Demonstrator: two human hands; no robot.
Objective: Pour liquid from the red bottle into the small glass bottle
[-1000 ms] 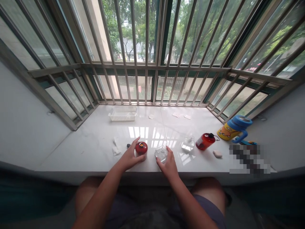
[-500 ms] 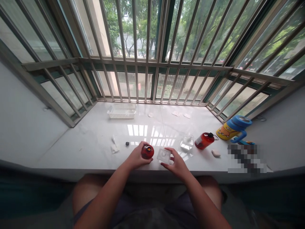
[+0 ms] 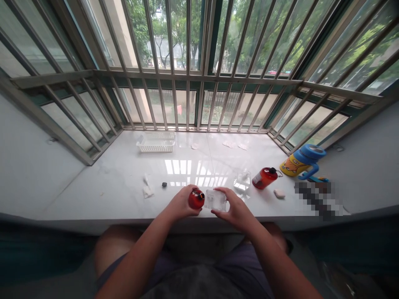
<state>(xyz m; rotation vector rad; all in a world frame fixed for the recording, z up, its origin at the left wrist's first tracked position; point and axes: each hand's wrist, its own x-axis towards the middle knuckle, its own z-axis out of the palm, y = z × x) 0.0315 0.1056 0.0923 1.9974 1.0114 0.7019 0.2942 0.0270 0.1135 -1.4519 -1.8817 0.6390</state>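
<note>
- two hands now hold things close together: the left hand [image 3: 181, 203] is wrapped around the red bottle [image 3: 195, 201], the right hand [image 3: 234, 206] grasps the clear container [image 3: 215, 201] between thumb and fingers.
- a second ago the red bottle stood apart from the container, its open mouth facing up; now it is tilted, the mouth turned toward the container.
- the clear container has tipped too, and the gap has narrowed; whether they touch, i cannot tell.
- both are above the near edge of the white counter [image 3: 118, 182].
- the black cap [image 3: 164, 185] and second red bottle [image 3: 263, 179] have stayed on the counter.
</note>
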